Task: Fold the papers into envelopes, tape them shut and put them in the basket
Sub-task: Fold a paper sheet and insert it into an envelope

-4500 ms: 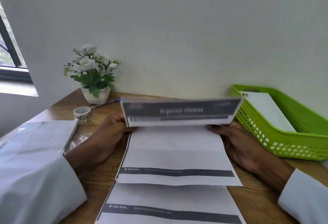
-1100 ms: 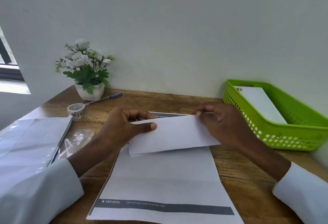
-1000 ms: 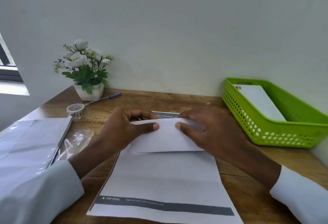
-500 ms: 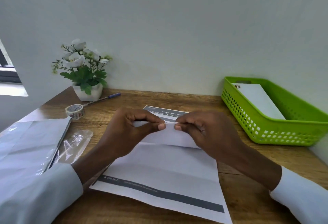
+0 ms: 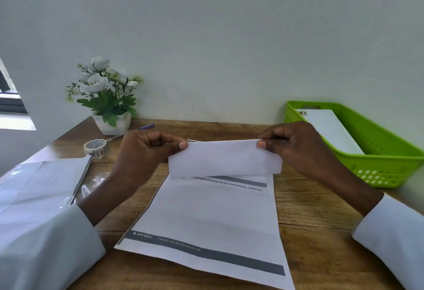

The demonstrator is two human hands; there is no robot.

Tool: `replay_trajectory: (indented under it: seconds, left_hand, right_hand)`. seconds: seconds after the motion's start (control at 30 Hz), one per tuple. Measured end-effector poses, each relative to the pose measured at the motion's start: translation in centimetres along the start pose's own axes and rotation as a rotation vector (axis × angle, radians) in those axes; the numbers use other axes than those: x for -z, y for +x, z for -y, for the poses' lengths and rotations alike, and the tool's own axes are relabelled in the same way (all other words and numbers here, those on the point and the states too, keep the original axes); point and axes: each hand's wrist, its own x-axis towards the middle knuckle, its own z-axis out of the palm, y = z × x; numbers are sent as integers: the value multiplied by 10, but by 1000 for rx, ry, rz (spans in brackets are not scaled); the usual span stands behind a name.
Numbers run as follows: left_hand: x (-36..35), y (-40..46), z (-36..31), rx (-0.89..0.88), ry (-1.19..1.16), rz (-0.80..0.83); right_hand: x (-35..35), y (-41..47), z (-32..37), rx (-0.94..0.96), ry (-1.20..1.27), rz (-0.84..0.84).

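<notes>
A folded white paper [image 5: 224,157] hangs just above the desk, held as a long narrow strip. My left hand [image 5: 146,152] pinches its upper left corner and my right hand [image 5: 296,149] pinches its upper right corner. Under it a printed sheet [image 5: 211,218] with grey bars lies flat on the wooden desk [image 5: 316,239]. The green basket [image 5: 376,168] stands at the right against the wall, with a white folded envelope [image 5: 330,129] inside. A roll of tape [image 5: 96,148] sits at the left, beyond my left hand.
A potted white flower [image 5: 106,96] stands at the back left by the wall, a blue pen [image 5: 135,130] beside it. A stack of white sheets in clear plastic [image 5: 39,188] lies at the left edge, with a crumpled plastic scrap [image 5: 91,184] next to it.
My hands met at the middle of the fold, then slid apart to the folded paper's two ends and lifted it off the sheet below.
</notes>
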Motion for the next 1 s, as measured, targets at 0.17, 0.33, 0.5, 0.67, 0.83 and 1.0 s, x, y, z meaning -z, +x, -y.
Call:
replay_trajectory:
  seconds: [0.17, 0.33, 0.5, 0.67, 0.83, 1.0]
  left_hand:
    - [6, 4, 3, 50, -76, -39]
    - [8, 6, 13, 131, -105, -17]
    - [11, 4, 32, 78, 473, 160]
    - [4, 2, 33, -17, 696, 303]
    - [4, -1, 31, -94, 755, 358]
    - [6, 3, 18, -132, 708, 335]
  right_hand:
    - [10, 2, -6, -99, 285, -14]
    - [1, 3, -18, -269, 502, -31]
    - [-24, -9, -43, -403, 372, 76]
    - [-26, -9, -49, -83, -137, 47]
    - [-26, -16, -39, 140, -336, 40]
    - [-32, -9, -2, 264, -265, -6]
